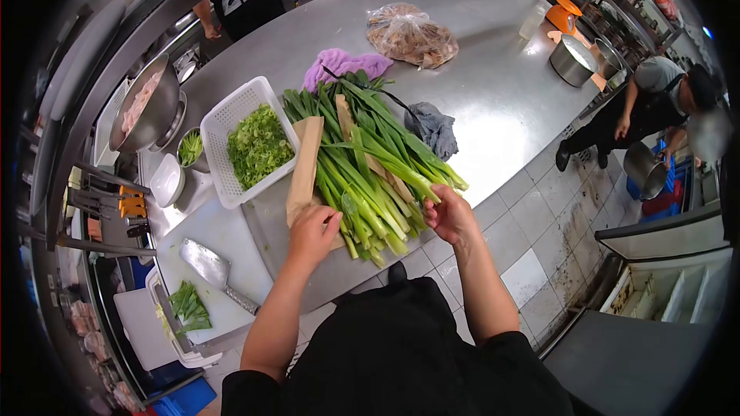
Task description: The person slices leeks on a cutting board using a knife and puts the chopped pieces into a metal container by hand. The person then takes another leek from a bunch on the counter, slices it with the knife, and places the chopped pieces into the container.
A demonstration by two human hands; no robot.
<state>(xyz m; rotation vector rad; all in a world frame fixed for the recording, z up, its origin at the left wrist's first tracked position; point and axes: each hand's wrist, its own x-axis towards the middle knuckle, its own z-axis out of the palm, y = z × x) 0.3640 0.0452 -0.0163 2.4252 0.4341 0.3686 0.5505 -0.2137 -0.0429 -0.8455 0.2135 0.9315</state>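
Note:
A large bundle of green stalks lies on the steel table, with strips of brown paper among and beside it. My right hand is closed round the pale end of one stalk at the bundle's right side. At the left, my left hand rests by the lower end of a brown paper strip; its fingers are curled, and whether they grip the paper is unclear. Chopped greens fill a white perforated basket. A cleaver and some cut leaves lie on a white cutting board.
Beyond the bundle are a purple cloth, a filled plastic bag and a grey cloth. A metal bowl stands at the left. A co-worker bends over a pot at the right; another person's arm shows top left.

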